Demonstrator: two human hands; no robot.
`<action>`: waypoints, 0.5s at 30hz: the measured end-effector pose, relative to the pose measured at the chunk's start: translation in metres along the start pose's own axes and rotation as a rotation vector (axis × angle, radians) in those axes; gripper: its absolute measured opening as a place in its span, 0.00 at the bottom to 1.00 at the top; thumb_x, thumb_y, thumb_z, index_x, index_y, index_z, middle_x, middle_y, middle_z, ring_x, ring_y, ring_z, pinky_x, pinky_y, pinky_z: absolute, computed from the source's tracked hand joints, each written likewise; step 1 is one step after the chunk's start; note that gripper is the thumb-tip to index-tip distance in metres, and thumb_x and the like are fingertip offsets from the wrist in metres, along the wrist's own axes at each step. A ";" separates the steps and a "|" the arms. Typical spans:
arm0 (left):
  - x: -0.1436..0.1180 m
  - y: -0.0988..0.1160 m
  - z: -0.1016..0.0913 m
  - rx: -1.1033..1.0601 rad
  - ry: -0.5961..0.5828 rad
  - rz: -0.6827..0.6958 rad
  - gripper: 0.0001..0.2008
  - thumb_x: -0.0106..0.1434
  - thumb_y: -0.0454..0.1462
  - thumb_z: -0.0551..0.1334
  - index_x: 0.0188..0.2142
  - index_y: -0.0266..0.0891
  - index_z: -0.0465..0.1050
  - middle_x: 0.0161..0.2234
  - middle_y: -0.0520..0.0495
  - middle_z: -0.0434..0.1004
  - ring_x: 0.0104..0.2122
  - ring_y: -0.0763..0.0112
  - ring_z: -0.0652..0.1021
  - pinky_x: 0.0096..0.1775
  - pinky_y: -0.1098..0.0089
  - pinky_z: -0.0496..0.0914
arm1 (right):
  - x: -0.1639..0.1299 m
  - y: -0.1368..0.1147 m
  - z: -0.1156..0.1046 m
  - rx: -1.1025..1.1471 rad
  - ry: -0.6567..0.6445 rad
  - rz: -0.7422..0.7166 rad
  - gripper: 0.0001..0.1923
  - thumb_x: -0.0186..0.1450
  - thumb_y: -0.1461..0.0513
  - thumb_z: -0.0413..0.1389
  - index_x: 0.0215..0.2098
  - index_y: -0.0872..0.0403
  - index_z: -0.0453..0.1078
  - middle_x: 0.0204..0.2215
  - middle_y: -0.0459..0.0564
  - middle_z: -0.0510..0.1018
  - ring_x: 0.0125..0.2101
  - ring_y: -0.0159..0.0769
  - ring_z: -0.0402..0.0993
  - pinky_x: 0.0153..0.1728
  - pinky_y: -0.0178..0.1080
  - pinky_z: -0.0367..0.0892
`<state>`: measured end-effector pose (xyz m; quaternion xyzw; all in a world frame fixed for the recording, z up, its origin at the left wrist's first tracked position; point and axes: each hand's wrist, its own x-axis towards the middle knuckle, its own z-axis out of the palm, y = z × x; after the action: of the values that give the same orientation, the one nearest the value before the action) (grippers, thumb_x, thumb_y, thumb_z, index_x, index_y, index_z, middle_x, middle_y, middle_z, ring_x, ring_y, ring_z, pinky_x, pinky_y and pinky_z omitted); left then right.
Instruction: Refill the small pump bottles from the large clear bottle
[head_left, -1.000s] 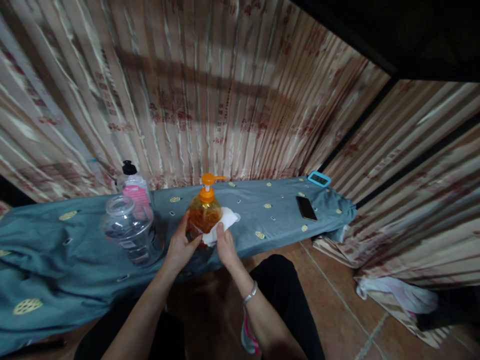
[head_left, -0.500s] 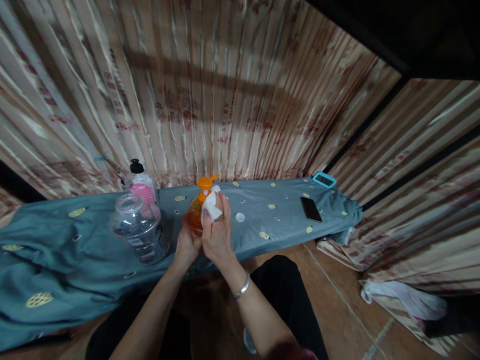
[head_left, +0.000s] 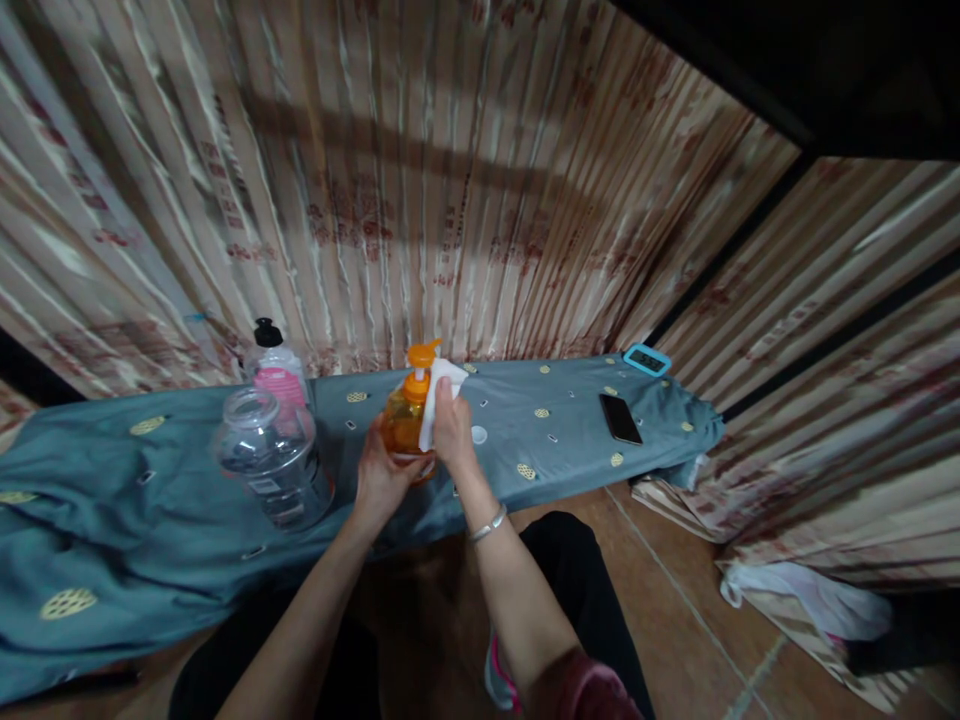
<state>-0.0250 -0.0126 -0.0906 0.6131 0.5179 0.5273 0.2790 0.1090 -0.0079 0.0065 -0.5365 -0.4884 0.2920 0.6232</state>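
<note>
Orange translucent plastic pump bottle (head_left: 406, 425) upright near front edge of bench (head_left: 150, 520) draped in blue-grey patterned cloth. Left hand (head_left: 382, 475) wrapped around lower body, steadying. Right hand (head_left: 448, 428) pinching folded white wipe (head_left: 435, 395) against neck and pump collar.

Handling, judged:
- Bottle rigid, liquid-filled, moderately heavy; wall likely slick.
- Grip at body; pump head depresses, poor hold.
- Wipe soft, limp.

Clear plastic jar (head_left: 270, 465) well left.

No text can be read. The pink label (head_left: 279, 386) on the black-capped bottle (head_left: 274, 368) is too blurred to make out, the red marks printed on the striped curtain (head_left: 352, 225) stay illegible, and the small blue device (head_left: 647, 359) shows nothing legible on its dark face.
</note>
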 end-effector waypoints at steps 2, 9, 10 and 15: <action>0.001 0.005 -0.002 0.024 0.005 0.018 0.48 0.50 0.46 0.86 0.68 0.42 0.73 0.60 0.35 0.88 0.62 0.36 0.88 0.64 0.41 0.84 | 0.008 0.019 0.002 0.083 0.018 0.145 0.38 0.83 0.31 0.49 0.43 0.52 0.84 0.36 0.51 0.90 0.42 0.50 0.91 0.54 0.57 0.84; 0.000 0.013 -0.004 0.062 -0.026 -0.070 0.49 0.50 0.43 0.85 0.69 0.44 0.70 0.60 0.37 0.90 0.61 0.38 0.90 0.62 0.42 0.85 | -0.044 0.076 0.001 0.198 0.069 0.501 0.27 0.85 0.40 0.60 0.41 0.52 0.84 0.39 0.50 0.92 0.44 0.46 0.92 0.55 0.55 0.85; 0.000 0.014 -0.004 0.063 -0.034 -0.085 0.49 0.51 0.43 0.85 0.69 0.44 0.70 0.59 0.38 0.90 0.61 0.38 0.90 0.61 0.43 0.86 | -0.053 0.077 -0.001 0.199 0.073 0.515 0.26 0.85 0.41 0.60 0.41 0.52 0.84 0.38 0.49 0.92 0.44 0.46 0.92 0.56 0.55 0.85; 0.003 0.014 -0.005 0.019 -0.046 -0.094 0.49 0.49 0.42 0.85 0.68 0.44 0.71 0.59 0.37 0.91 0.60 0.38 0.91 0.61 0.43 0.86 | -0.061 0.048 -0.010 0.241 0.071 0.420 0.26 0.85 0.42 0.60 0.42 0.53 0.85 0.36 0.47 0.92 0.42 0.47 0.91 0.55 0.55 0.83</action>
<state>-0.0255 -0.0156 -0.0758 0.6027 0.5446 0.4945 0.3094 0.1045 -0.0537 -0.0569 -0.5581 -0.3056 0.4524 0.6249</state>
